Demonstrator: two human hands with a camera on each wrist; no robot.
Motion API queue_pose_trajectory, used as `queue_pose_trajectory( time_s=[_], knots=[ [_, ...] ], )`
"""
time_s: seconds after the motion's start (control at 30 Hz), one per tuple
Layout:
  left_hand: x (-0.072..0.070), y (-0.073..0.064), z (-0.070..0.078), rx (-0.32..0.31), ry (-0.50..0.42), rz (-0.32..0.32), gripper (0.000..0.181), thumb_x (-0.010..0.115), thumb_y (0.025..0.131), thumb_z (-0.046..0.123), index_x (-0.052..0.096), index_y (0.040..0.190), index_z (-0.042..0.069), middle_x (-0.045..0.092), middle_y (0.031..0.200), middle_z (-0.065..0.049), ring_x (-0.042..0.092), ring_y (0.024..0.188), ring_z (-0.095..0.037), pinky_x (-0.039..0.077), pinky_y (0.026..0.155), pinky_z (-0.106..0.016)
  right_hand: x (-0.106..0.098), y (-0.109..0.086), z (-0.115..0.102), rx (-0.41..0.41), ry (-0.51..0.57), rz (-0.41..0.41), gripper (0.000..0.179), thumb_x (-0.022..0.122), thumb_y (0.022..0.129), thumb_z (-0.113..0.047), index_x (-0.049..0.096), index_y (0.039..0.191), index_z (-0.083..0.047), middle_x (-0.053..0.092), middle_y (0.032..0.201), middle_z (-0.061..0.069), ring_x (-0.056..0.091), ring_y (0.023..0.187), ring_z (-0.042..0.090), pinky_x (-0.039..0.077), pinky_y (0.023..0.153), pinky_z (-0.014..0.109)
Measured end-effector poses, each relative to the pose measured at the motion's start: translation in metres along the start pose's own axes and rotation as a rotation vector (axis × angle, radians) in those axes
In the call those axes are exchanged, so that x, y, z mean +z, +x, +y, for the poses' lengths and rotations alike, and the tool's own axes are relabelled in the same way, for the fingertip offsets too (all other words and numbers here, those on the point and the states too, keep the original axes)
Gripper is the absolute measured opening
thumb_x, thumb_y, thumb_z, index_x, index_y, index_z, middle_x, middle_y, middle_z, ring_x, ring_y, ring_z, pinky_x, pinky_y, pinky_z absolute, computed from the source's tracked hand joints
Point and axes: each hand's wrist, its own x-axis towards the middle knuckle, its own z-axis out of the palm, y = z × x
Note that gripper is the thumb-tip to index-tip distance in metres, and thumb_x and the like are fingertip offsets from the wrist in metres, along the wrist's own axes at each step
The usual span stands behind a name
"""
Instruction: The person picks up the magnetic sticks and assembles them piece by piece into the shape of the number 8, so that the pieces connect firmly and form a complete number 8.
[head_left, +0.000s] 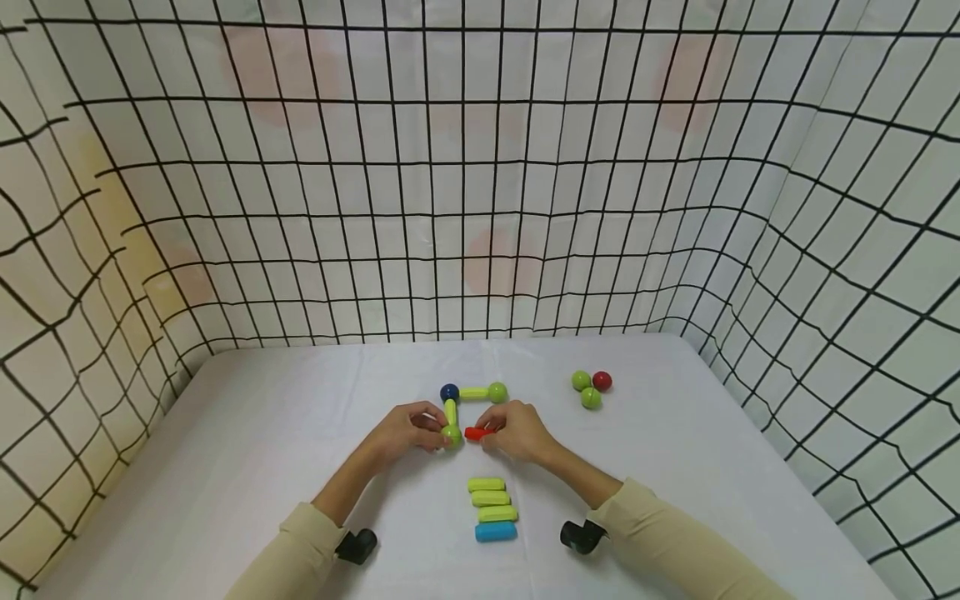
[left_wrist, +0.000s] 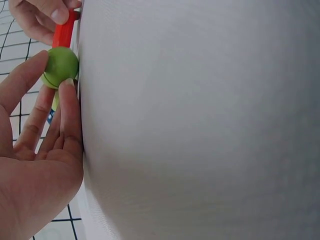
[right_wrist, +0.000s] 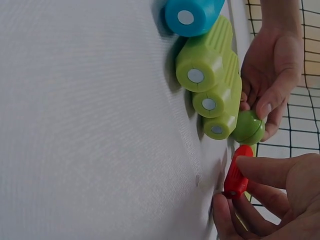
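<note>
My left hand [head_left: 408, 429] pinches a green ball [left_wrist: 62, 65] between thumb and fingers, low over the white table. That ball is at the near end of a yellow-green rod [head_left: 451, 412], whose far end meets a dark blue ball [head_left: 449, 392]. From the blue ball a second yellow-green rod [head_left: 473, 393] runs right to another green ball [head_left: 497, 392]. My right hand [head_left: 519, 429] pinches a short red magnetic rod [right_wrist: 234, 172] just right of the held ball, its tip pointing at it. In the left wrist view the rod's end is right at the ball.
Nearer me, three yellow-green rods [head_left: 491, 498] lie in a row with a blue rod [head_left: 496, 532], silvery discs on their ends. Two green balls [head_left: 591, 397] and a red ball [head_left: 602, 381] sit at the back right. Black mesh [head_left: 480, 162] surrounds the table's back and sides.
</note>
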Motion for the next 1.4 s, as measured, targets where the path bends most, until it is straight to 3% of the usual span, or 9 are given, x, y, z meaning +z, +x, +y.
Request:
queue_pose_trajectory(
  time_s=[0.77, 1.4],
  knots=[
    [0.0012, -0.0004, -0.0011, 0.011, -0.007, 0.000, 0.029, 0.078, 0.088, 0.014, 0.065, 0.112, 0.003, 0.073, 0.104, -0.009, 0.069, 0.087, -0.019, 0.057, 0.080, -0.032, 0.0024, 0.0016, -0.0013, -0.043, 0.006, -0.024, 0.019, 0.080, 0.081, -0.006, 0.079, 0.099, -0.012, 0.075, 0.094, 0.001, 0.062, 0.085, 0.016, 0.053, 0.078, 0.033],
    [0.0005, 0.0008, -0.0031, 0.004, -0.022, 0.015, 0.031, 0.079, 0.086, 0.013, 0.067, 0.112, 0.002, 0.074, 0.099, -0.008, 0.070, 0.084, -0.017, 0.058, 0.079, -0.033, 0.0008, 0.0007, -0.0022, -0.004, 0.032, -0.006, 0.019, 0.079, 0.083, -0.009, 0.080, 0.102, -0.013, 0.077, 0.100, 0.002, 0.067, 0.090, 0.017, 0.056, 0.082, 0.035]
  ],
)
